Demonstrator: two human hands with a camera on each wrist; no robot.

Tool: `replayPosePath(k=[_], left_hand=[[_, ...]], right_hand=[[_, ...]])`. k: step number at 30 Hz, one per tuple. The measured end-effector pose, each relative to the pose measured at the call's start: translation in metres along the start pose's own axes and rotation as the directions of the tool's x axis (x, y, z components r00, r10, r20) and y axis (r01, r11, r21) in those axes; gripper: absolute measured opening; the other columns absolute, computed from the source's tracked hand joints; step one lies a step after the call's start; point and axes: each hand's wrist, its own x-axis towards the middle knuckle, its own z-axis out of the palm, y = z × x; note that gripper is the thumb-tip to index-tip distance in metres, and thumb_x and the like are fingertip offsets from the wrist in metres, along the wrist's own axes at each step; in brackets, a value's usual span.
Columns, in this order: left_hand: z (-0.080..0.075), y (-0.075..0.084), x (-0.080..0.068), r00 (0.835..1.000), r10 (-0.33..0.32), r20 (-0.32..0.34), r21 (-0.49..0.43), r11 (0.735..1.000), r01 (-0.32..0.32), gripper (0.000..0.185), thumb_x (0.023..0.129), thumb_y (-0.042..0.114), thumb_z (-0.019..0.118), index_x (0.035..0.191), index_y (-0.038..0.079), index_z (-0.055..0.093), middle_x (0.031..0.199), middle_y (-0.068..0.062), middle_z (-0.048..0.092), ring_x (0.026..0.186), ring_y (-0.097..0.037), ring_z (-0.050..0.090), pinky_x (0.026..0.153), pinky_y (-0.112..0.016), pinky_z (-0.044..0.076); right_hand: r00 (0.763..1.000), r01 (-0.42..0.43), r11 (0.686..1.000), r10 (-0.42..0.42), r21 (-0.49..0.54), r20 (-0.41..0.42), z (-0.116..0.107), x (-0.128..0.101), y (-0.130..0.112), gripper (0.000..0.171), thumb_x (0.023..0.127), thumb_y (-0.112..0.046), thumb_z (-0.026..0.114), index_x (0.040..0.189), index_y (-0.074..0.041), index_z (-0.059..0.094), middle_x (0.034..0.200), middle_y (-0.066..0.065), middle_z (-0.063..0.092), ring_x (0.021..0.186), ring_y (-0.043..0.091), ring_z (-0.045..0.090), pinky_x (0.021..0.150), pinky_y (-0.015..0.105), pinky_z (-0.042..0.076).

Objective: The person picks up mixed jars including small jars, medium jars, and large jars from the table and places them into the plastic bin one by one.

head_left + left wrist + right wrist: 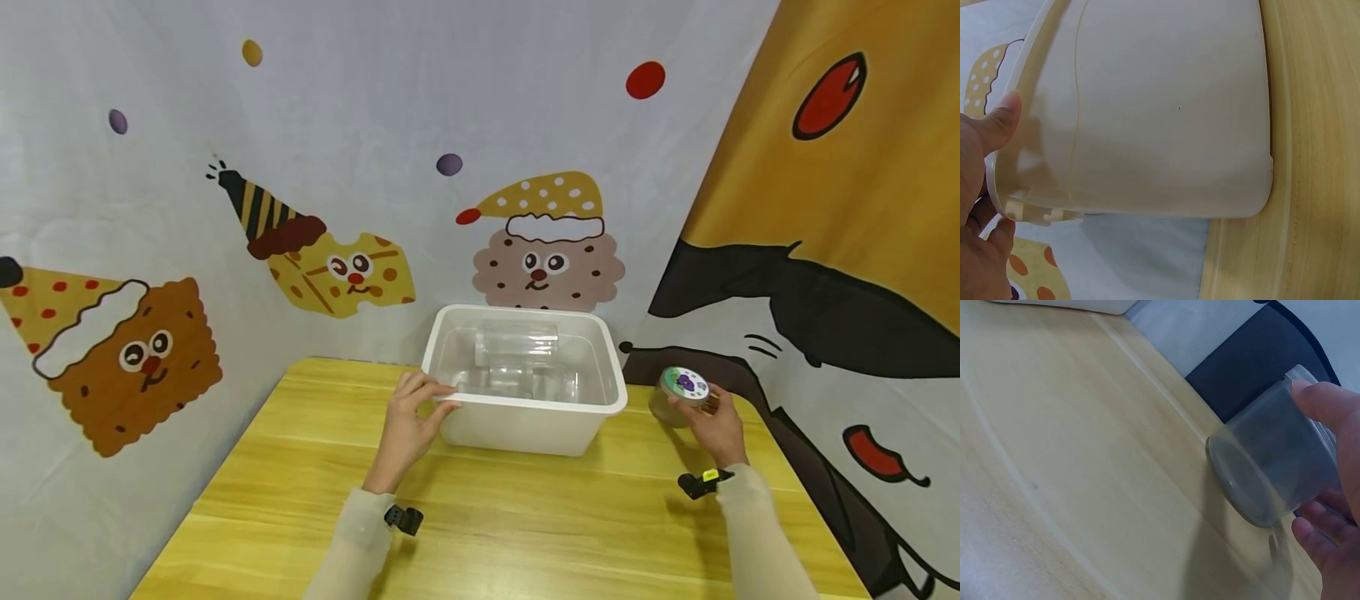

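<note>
A white plastic bin (517, 431) stands at the back of the table in the head view. My left hand (408, 417) pinches its front left rim, thumb on one side and fingers on the other; the left wrist view shows the bin's outer wall (1166, 119) up close. To the right of the bin, my right hand (720, 425) holds a clear jar (1269, 453) near its lid. The jar's round lid (686, 383) carries a green and purple print. Whether its base touches the table cannot be told. Several clear containers (517, 342) lie inside the bin.
The yellow wood-grain table (517, 525) runs beneath everything. Behind it hangs a pale cloth (360, 125) printed with cartoon food, close to the bin's back. A printed orange and black part (847, 225) of the backdrop borders the table's right side.
</note>
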Motion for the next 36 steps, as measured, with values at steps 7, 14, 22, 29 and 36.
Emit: replayPosePath(k=[7,14,22,29,36], left_hand=[[-0.001,0.0,0.0,1.0,-0.017,0.006,-0.01,1.0,0.017,0.021,0.08,0.014,0.086,0.1,0.012,0.08,0.09,0.001,0.065,0.088,-0.016,0.051,0.075,-0.026,0.044],[0.0,-0.003,0.001,1.0,-0.018,0.019,-0.009,1.0,0.019,0.021,0.081,0.015,0.086,0.1,0.012,0.08,0.09,0.002,0.064,0.087,-0.016,0.05,0.075,-0.026,0.043],[0.001,-0.003,-0.001,0.999,-0.03,0.014,-0.011,0.999,0.03,0.02,0.08,0.014,0.086,0.099,0.011,0.08,0.091,0.0,0.065,0.088,-0.017,0.051,0.074,-0.03,0.045],[0.001,-0.003,0.0,1.0,-0.022,0.015,-0.01,1.0,0.022,0.021,0.08,0.013,0.086,0.099,0.007,0.08,0.091,-0.001,0.065,0.088,-0.018,0.05,0.075,-0.028,0.044],[0.003,-0.007,0.0,1.0,0.018,-0.007,-0.008,1.0,-0.018,0.022,0.078,0.011,0.087,0.099,0.012,0.08,0.09,0.001,0.065,0.087,-0.017,0.051,0.075,-0.027,0.044]], right_hand=[[1.0,0.02,1.0,-0.02,0.014,-0.001,0.0,-0.008,-0.006,0.105,0.091,-0.06,0.07,0.163,-0.006,0.017,0.158,0.032,0.036,0.143,0.049,0.038,0.11,0.063,0.042],[0.998,0.062,0.998,-0.062,0.021,-0.012,0.0,-0.018,-0.011,0.101,0.091,-0.057,0.072,0.162,-0.008,0.02,0.157,0.03,0.038,0.142,0.047,0.04,0.11,0.062,0.043],[0.996,0.093,0.995,-0.092,0.025,-0.021,0.0,-0.027,-0.02,0.1,0.09,-0.055,0.075,0.162,-0.009,0.022,0.157,0.029,0.038,0.142,0.047,0.041,0.115,0.06,0.04],[0.989,0.141,0.99,-0.14,0.024,-0.043,0.0,-0.031,-0.021,0.096,0.09,-0.052,0.076,0.161,-0.011,0.026,0.155,0.028,0.041,0.141,0.046,0.042,0.114,0.062,0.04],[0.985,0.163,0.986,-0.16,0.034,-0.071,0.001,-0.035,-0.029,0.094,0.089,-0.047,0.079,0.16,-0.012,0.028,0.155,0.025,0.042,0.141,0.044,0.042,0.115,0.061,0.039]])
